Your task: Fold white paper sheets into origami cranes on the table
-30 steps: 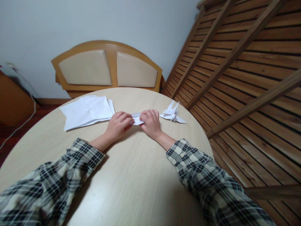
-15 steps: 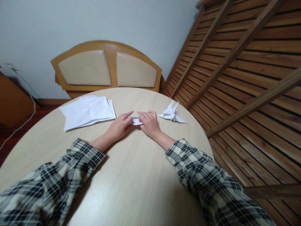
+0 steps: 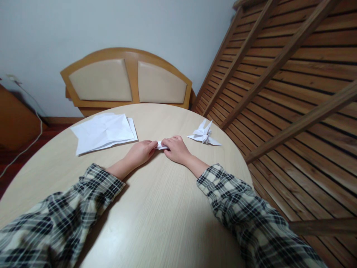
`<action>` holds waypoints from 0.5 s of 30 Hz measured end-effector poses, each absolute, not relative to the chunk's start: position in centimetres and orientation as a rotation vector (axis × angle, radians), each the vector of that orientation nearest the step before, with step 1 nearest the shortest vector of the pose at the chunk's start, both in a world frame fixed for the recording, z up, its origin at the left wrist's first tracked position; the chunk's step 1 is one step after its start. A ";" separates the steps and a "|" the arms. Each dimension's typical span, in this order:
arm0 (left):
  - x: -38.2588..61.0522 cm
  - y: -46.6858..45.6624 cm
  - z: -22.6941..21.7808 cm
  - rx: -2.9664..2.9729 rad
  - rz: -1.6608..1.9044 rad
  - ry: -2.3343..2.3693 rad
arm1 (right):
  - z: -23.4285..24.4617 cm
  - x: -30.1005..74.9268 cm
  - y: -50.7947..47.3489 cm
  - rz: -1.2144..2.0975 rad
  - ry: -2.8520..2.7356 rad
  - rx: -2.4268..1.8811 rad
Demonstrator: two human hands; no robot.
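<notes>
A small folded piece of white paper [image 3: 161, 145] lies on the round pale wooden table [image 3: 156, 208] between my two hands, mostly hidden by the fingers. My left hand [image 3: 141, 152] is closed, its fingertips pinching the paper's left end. My right hand [image 3: 175, 149] is curled over the paper's right end, pressing it down. Both arms wear plaid sleeves. A finished white paper crane [image 3: 204, 134] sits just right of my right hand.
A stack of white paper sheets [image 3: 103, 132] lies at the table's far left. A wooden chair back with beige pads [image 3: 126, 80] stands behind the table. A slatted wooden frame [image 3: 281, 89] leans at the right. A cable [image 3: 28, 145] runs along the floor at left.
My left forefinger, stretched out half a second ago, has curled back onto the paper. Both hands have drawn closer together and slightly toward me, covering more of the paper.
</notes>
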State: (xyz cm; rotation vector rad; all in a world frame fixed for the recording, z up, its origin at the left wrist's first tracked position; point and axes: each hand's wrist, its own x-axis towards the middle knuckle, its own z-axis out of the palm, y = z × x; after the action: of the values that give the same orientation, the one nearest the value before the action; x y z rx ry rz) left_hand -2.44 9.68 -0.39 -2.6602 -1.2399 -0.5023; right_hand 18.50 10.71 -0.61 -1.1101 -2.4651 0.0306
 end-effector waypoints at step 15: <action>-2.8 9.8 -0.4 -2.744 -0.592 -1.131 | -0.4 18.5 10.4 0.179 -2.460 -1.148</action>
State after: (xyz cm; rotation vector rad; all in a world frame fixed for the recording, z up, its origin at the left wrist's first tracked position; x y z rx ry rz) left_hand -2.77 9.76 -0.39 -2.7443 -1.1313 -0.5921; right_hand 18.49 10.41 -0.44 -1.1476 -2.4602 0.1791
